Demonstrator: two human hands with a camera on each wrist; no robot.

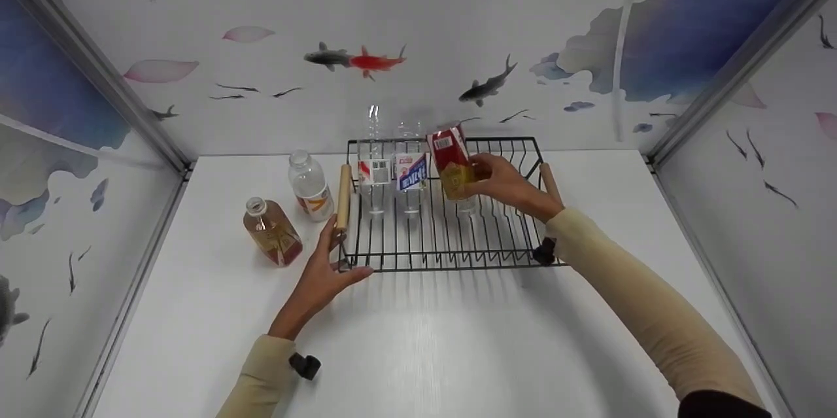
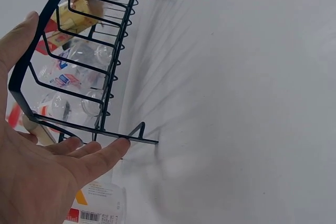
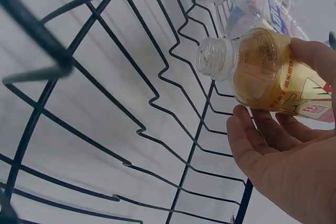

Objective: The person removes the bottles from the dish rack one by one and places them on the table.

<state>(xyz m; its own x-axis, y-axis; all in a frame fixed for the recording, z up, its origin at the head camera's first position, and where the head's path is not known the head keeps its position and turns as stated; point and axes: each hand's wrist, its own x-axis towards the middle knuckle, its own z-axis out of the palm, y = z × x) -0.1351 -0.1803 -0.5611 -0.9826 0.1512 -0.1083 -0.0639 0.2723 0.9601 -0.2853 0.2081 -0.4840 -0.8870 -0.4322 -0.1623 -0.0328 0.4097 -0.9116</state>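
Note:
A black wire rack (image 1: 444,254) with wooden handles stands on the white table. My right hand (image 1: 507,184) grips an uncapped bottle of amber drink with a red label (image 1: 451,163), turned neck down over the rack's wires; its open neck (image 3: 212,59) hangs just above the wires (image 3: 173,77). Two clear bottles (image 1: 376,179) (image 1: 412,176) stand upside down in the rack's back row. My left hand (image 1: 324,271) rests with straight fingers on the rack's front left corner (image 2: 126,142).
Left of the rack stand a clear bottle (image 1: 309,186) and an amber-filled bottle (image 1: 271,231), both uncapped. Patterned walls enclose the table on three sides. Bare white tabletop (image 1: 425,339) lies in front of the rack.

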